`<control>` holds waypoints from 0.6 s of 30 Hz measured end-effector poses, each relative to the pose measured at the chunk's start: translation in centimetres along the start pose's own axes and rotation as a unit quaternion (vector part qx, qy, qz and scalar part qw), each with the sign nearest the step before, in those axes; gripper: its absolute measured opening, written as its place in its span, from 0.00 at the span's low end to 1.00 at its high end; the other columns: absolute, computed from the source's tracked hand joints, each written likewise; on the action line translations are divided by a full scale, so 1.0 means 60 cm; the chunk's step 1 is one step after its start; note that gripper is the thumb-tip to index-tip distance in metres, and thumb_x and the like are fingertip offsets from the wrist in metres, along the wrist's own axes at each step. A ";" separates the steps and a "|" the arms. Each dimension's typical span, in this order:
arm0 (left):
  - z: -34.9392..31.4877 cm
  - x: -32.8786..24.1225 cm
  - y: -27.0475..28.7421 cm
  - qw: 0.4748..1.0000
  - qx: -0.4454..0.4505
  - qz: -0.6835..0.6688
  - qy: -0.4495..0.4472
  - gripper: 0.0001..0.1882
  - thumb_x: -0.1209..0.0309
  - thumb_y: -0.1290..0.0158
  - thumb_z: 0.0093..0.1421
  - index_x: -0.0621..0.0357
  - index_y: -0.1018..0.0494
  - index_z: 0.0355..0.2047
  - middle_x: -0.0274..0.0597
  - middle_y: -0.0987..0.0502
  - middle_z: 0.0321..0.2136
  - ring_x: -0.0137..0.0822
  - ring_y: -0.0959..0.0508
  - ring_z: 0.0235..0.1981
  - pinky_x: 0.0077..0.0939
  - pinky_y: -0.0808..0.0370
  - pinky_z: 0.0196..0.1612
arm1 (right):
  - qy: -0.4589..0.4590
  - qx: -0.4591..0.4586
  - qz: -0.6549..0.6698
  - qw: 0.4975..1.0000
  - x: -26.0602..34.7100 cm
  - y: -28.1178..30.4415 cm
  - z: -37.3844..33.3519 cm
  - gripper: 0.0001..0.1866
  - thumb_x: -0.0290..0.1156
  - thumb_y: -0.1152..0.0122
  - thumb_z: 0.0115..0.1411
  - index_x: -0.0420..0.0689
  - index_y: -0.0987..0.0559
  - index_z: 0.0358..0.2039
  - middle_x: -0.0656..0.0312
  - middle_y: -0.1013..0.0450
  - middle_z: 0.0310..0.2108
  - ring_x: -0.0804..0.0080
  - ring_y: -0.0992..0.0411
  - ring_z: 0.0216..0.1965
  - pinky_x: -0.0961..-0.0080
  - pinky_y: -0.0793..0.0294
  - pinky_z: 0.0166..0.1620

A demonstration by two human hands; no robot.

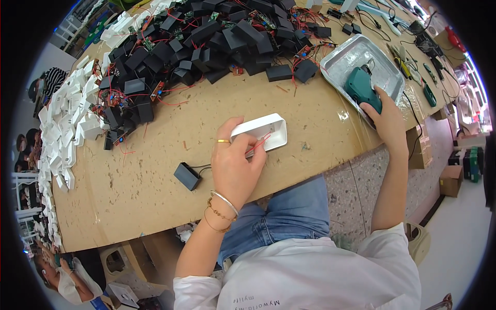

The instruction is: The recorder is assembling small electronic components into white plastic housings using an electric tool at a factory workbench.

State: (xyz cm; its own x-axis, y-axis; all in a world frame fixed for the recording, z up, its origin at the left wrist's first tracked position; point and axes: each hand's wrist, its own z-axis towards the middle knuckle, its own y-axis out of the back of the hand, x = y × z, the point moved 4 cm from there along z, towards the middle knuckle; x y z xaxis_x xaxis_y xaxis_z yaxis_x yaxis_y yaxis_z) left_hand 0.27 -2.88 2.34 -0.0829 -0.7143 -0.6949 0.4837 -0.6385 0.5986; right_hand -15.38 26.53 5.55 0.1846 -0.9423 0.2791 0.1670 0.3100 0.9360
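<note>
My left hand (236,163) is closed around a white plastic case (279,133), an open, shallow box near the table's front edge. Red wires (260,144) run between its fingertips and the case's inside. Beside that hand lies a small black box (187,176), with dark leads passing under the hand. Over at the right, my right hand (386,120) grips a green handheld power screwdriver (361,88). The tool rests in or just over a shiny metal tray (336,58); its tip is hard to make out.
A heap of black boxes (206,41) with red wires and circuit boards fills the table's far side. White cases (67,124) are piled along the left edge. Pliers (403,64) and cables lie right of the tray. Another person (72,279) sits at the lower left.
</note>
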 end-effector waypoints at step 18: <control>-0.003 -0.010 -0.014 0.994 0.004 0.071 -0.082 0.05 0.77 0.41 0.50 0.59 0.27 0.25 0.42 0.32 0.55 0.46 0.29 0.46 0.37 0.30 0.47 | 0.019 0.094 0.562 0.822 0.068 -0.024 -0.306 0.20 0.42 0.32 0.50 0.40 0.24 0.37 0.61 0.29 0.23 0.70 0.30 0.21 0.77 0.32 0.26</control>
State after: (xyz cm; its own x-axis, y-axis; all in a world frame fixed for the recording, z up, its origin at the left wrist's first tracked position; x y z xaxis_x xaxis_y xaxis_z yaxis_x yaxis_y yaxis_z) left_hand 0.09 -1.90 2.18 -0.1550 -0.8339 -0.5296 0.4937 -0.5298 0.6896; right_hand 2.94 24.57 1.42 0.1499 -0.0697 0.9862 -0.2812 0.9533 0.1101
